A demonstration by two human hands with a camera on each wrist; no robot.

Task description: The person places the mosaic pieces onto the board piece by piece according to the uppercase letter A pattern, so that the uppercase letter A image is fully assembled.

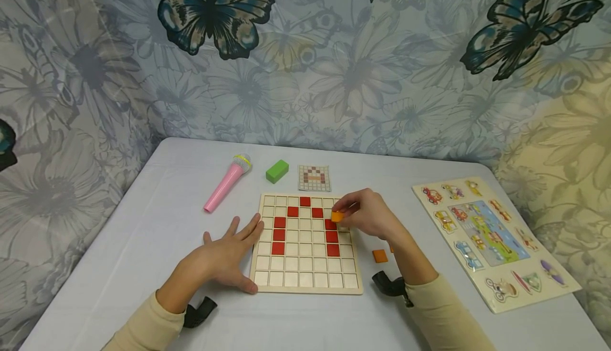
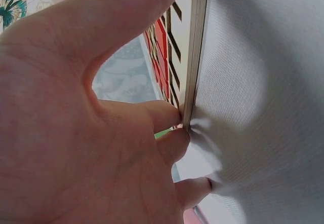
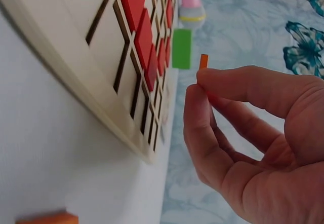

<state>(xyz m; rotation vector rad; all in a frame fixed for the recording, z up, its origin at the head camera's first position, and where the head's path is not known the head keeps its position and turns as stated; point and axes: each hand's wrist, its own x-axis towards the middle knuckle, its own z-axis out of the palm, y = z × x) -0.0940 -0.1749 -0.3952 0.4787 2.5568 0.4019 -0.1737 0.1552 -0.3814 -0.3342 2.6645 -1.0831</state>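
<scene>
A light wooden grid board point(image 1: 305, 280) lies on the white table, with several red square tiles point(image 1: 278, 235) set in its cells in two slanting rows that meet at the top. My left hand point(image 1: 221, 258) is spread along the board's left edge, thumb by the near corner and fingertips by the upper side. Over the board's right side, my right hand point(image 1: 369, 216) pinches an orange tile point(image 3: 203, 61) between thumb and fingers, above the table surface. Another orange tile point(image 1: 380, 256) lies right of the board; one more is mostly hidden behind the right wrist.
Behind the board lie a small pattern card point(image 1: 314, 178), a green block point(image 1: 277, 171) and a pink toy microphone point(image 1: 224, 186). A picture puzzle board point(image 1: 494, 300) lies at the right. Patterned fabric point(image 1: 305, 102) hangs behind the table.
</scene>
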